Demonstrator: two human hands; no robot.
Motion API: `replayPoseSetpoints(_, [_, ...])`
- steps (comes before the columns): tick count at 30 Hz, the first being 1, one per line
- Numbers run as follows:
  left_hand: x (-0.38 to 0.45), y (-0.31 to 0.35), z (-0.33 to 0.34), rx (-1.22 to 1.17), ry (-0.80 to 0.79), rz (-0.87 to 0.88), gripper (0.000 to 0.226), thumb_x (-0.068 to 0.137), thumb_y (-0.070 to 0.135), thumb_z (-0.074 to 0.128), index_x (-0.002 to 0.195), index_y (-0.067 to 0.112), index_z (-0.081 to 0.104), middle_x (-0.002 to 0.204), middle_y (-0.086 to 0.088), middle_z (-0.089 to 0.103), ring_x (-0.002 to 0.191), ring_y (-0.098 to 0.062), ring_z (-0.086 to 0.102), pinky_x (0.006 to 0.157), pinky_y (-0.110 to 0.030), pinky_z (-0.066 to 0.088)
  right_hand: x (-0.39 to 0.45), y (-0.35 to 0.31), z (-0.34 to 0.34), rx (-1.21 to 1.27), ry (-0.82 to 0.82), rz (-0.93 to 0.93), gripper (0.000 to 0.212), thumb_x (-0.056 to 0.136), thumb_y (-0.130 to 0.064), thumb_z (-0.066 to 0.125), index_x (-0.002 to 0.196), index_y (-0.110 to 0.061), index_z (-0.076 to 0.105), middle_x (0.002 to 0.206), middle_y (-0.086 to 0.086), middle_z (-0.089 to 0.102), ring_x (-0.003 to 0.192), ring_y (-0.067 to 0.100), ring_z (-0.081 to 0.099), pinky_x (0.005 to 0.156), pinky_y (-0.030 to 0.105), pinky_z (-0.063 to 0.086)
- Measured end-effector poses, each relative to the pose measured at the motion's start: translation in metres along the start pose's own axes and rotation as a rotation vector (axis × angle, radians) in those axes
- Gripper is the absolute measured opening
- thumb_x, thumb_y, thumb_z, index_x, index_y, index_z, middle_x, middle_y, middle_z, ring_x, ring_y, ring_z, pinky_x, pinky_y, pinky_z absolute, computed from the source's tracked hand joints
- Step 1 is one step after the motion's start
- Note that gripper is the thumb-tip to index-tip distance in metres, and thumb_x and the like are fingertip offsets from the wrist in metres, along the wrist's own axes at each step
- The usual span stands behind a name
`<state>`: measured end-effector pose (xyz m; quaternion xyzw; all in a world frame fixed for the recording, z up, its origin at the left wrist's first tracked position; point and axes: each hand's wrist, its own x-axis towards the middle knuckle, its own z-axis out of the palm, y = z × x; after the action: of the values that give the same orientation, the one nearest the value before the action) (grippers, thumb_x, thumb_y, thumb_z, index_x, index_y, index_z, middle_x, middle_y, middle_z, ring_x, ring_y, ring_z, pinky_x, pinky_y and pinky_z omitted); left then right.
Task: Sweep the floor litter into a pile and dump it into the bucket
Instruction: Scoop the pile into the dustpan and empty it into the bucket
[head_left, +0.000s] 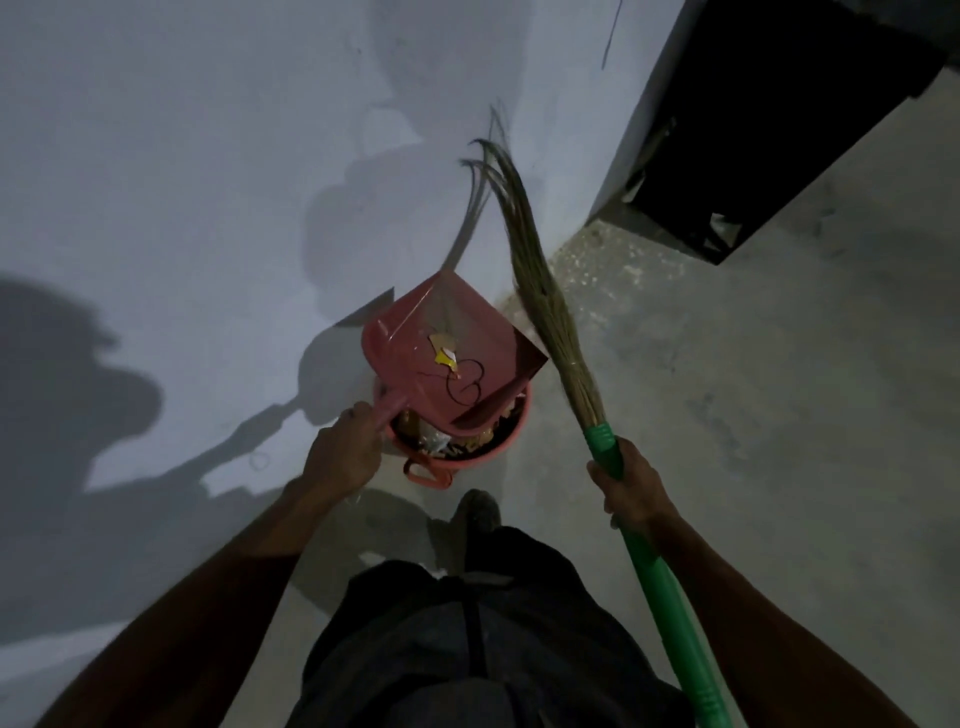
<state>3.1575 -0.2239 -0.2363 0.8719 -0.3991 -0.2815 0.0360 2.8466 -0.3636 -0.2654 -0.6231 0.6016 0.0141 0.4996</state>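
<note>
Only the head view to go on here, so this is what I'm seeing from my end. The left hand (340, 452) is gripping the handle of a pink dustpan (447, 348), fingers curled around it, and it's holding the pan tilted right over the pink bucket (457, 436). The pan is covering most of the bucket's mouth. Litter (449, 356) is sitting on the pan: a few paper scraps, a yellowish bit, and a loop of thin dark string or wire. More scraps (457, 444) are showing inside the bucket under the pan's lower edge, can't really tell what they are in this light. The bucket is standing on the floor (753, 415) just beside the pale wall (182, 182), with its little handle tab pointing toward the person.

The right hand (631, 491) is wrapping around the green handle of the broom (550, 312), just below where the straw bristles start. The broom is being held up off the floor, bristles angling up and away, passing just to the right of the dustpan, tips curling near the wall. A foot (478, 512) is planted near the bucket. A dark cabinet-like thing (769, 130) is sitting in the upper right, well apart from the bucket. Shadows of the arms and pan are falling on the wall.
</note>
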Motion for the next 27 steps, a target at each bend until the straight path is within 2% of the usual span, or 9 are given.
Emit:
replayPoseSetpoints(4, [0.034, -0.003, -0.023, 0.069, -0.071, 0.048, 0.023, 0.093, 0.011, 0.056, 0.113, 0.004, 0.046, 0.108, -0.016, 0.057, 0.091, -0.032, 0.06, 0.07, -0.034, 0.039, 0.012, -0.023, 0.004, 0.016, -0.006, 0.064, 0.048, 0.099, -0.028, 0.054, 0.142, -0.018, 0.033, 0.091, 0.01, 0.058, 0.064, 0.019, 0.057, 0.045, 0.028, 0.05])
replayPoseSetpoints(9, [0.069, -0.014, -0.041, 0.07, -0.08, 0.234, 0.037, 0.102, 0.023, 0.04, 0.139, 0.015, 0.039, 0.111, -0.021, 0.06, 0.097, -0.042, 0.061, 0.08, -0.045, 0.048, 0.008, -0.044, 0.026, 0.059, 0.005, 0.136, 0.045, 0.099, -0.028, 0.054, 0.138, -0.018, 0.035, 0.085, 0.009, 0.058, 0.06, 0.019, 0.057, 0.044, 0.028, 0.051])
replayPoseSetpoints(13, [0.097, -0.031, -0.051, 0.002, -0.067, 0.244, 0.042, 0.099, 0.034, 0.046, 0.136, 0.014, 0.049, 0.116, -0.019, 0.062, 0.103, -0.04, 0.061, 0.086, -0.048, 0.048, -0.01, -0.059, 0.061, 0.09, 0.025, 0.194, 0.048, 0.098, -0.028, 0.054, 0.141, -0.019, 0.033, 0.086, 0.011, 0.059, 0.06, 0.018, 0.057, 0.046, 0.029, 0.052])
replayPoseSetpoints(16, [0.109, -0.047, -0.059, 0.362, -0.002, 0.525, 0.055, 0.089, 0.025, 0.065, 0.14, 0.011, 0.048, 0.109, -0.021, 0.062, 0.088, -0.042, 0.064, 0.073, -0.048, 0.053, -0.028, -0.072, 0.097, 0.106, 0.051, 0.237, 0.051, 0.098, -0.028, 0.055, 0.143, -0.018, 0.032, 0.085, 0.01, 0.059, 0.058, 0.018, 0.058, 0.044, 0.028, 0.05])
replayPoseSetpoints(18, [0.105, -0.049, -0.073, 0.545, -0.01, 0.608, 0.062, 0.096, 0.026, 0.056, 0.151, 0.012, 0.03, 0.126, -0.018, 0.054, 0.101, -0.04, 0.063, 0.083, -0.045, 0.052, -0.04, -0.079, 0.119, 0.113, 0.047, 0.253, 0.05, 0.098, -0.028, 0.055, 0.142, -0.018, 0.033, 0.086, 0.01, 0.059, 0.058, 0.018, 0.059, 0.045, 0.03, 0.052])
replayPoseSetpoints(20, [0.109, -0.055, -0.075, 0.702, -0.149, 0.588, 0.06, 0.104, 0.028, 0.036, 0.156, 0.016, 0.007, 0.143, -0.013, 0.039, 0.12, -0.035, 0.054, 0.099, -0.042, 0.043, -0.052, -0.086, 0.136, 0.124, 0.038, 0.269, 0.047, 0.098, -0.027, 0.055, 0.14, -0.019, 0.035, 0.088, 0.009, 0.059, 0.06, 0.018, 0.059, 0.047, 0.033, 0.055])
replayPoseSetpoints(21, [0.116, -0.059, -0.072, 0.7, -0.203, 0.564, 0.059, 0.105, 0.029, 0.033, 0.156, 0.017, 0.006, 0.144, -0.014, 0.038, 0.122, -0.035, 0.052, 0.101, -0.042, 0.042, -0.058, -0.089, 0.143, 0.13, 0.033, 0.276, 0.046, 0.098, -0.027, 0.055, 0.139, -0.02, 0.036, 0.089, 0.008, 0.059, 0.06, 0.018, 0.059, 0.047, 0.032, 0.055])
replayPoseSetpoints(25, [0.153, -0.073, -0.057, 0.498, -0.295, 0.461, 0.048, 0.104, 0.034, 0.025, 0.145, 0.01, 0.033, 0.132, -0.02, 0.05, 0.114, -0.041, 0.053, 0.095, -0.051, 0.045, -0.074, -0.098, 0.167, 0.153, 0.003, 0.282, 0.046, 0.098, -0.027, 0.055, 0.139, -0.017, 0.037, 0.09, 0.007, 0.058, 0.058, 0.015, 0.059, 0.044, 0.026, 0.05])
replayPoseSetpoints(27, [0.163, -0.075, -0.056, 0.566, -0.303, 0.503, 0.048, 0.103, 0.032, 0.033, 0.147, 0.012, 0.029, 0.13, -0.019, 0.051, 0.109, -0.038, 0.057, 0.091, -0.048, 0.05, -0.077, -0.101, 0.176, 0.176, -0.029, 0.286, 0.044, 0.098, -0.027, 0.055, 0.137, -0.016, 0.039, 0.087, 0.008, 0.058, 0.054, 0.014, 0.057, 0.044, 0.028, 0.051])
